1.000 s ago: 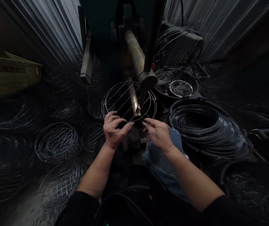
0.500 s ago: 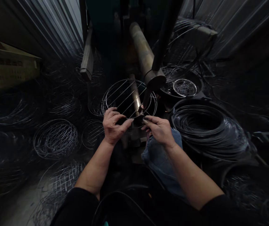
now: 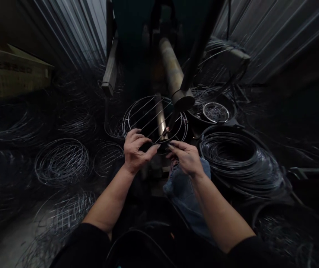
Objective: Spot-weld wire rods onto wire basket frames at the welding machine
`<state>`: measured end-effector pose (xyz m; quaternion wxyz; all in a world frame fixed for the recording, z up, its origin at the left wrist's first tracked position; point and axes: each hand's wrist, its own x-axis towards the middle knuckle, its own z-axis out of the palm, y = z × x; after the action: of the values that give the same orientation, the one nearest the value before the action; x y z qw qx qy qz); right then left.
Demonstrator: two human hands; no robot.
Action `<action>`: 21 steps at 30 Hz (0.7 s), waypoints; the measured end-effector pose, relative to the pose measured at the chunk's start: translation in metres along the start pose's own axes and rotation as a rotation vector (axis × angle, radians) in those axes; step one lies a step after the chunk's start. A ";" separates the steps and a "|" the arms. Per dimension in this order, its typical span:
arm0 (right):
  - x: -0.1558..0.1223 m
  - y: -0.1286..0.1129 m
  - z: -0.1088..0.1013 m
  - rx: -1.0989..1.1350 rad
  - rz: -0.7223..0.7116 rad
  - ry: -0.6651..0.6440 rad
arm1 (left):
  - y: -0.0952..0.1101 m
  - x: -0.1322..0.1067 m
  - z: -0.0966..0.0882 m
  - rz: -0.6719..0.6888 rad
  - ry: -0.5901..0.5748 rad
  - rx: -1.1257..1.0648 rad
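A round wire grille (image 3: pixel 145 111), a ring crossed by parallel wires, lies under the tip of a welding machine's electrode arm (image 3: pixel 176 108). My left hand (image 3: pixel 135 150) pinches the near rim of the grille, fingers closed on it. My right hand (image 3: pixel 185 156) pinches the same near rim just to the right, beside the lower electrode bar (image 3: pixel 160 119). A blue cloth (image 3: pixel 183 186) lies under my right wrist.
Several finished wire grilles (image 3: pixel 61 160) are heaped on the floor at the left. A thick stack of wire rings (image 3: pixel 237 156) sits at the right, with a dark basin (image 3: pixel 215 111) of small parts behind it. Corrugated metal walls close both sides.
Both hands keep their pinch on the grille's near rim and have drawn slightly closer together. The view has shifted a little to the left; the grille stays under the electrode.
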<state>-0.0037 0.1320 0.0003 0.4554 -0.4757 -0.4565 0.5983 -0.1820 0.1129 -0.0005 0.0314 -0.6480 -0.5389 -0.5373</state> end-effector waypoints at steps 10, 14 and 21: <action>0.003 0.004 -0.007 0.010 -0.052 0.019 | -0.001 0.006 -0.001 0.041 -0.077 -0.033; 0.003 0.005 -0.006 0.036 -0.048 0.022 | -0.001 0.006 -0.001 0.031 -0.081 -0.020; 0.005 0.006 -0.003 0.116 -0.058 0.043 | 0.003 0.008 -0.002 0.042 -0.057 -0.037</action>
<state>-0.0022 0.1359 -0.0069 0.5089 -0.4480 -0.4249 0.5998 -0.1827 0.1158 0.0080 0.0155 -0.6749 -0.5159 -0.5274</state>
